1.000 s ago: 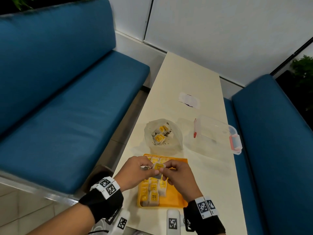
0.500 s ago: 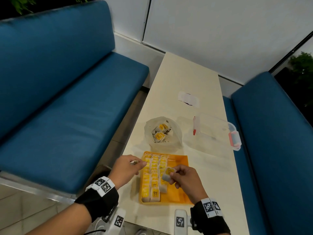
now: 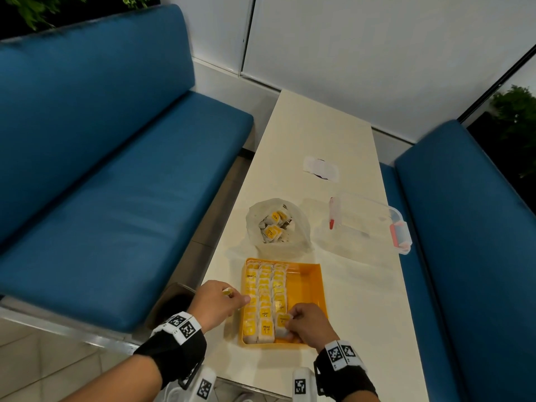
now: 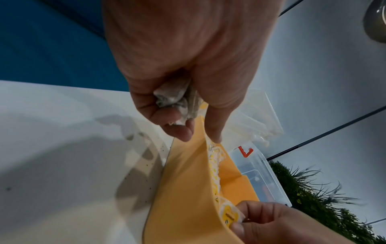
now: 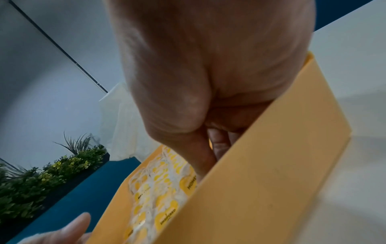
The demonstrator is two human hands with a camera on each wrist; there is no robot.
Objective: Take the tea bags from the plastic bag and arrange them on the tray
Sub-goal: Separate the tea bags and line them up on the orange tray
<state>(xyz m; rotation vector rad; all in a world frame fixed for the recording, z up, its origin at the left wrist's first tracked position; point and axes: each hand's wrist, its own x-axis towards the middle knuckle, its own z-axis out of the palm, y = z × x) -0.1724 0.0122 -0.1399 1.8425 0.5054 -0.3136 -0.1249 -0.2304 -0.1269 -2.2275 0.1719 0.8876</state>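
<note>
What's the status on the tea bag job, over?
Right hand setting a tea bag into the tray. Left hand grips spare bags at the tray's left edge. Plastic bag not emptied. Nothing blocking.

Even, soft indoor light; the head view bends at its edges, both wrist views blur up close.

Head view: high, facing forward and down over the tabletop (image 3: 333,134). Left wrist view: close behind that grip, facing along its fingers. Right wrist view: same, close and low. All three share the tray (image 3: 311,285) (image 4: 183,189) (image 5: 271,156) rim.
</note>
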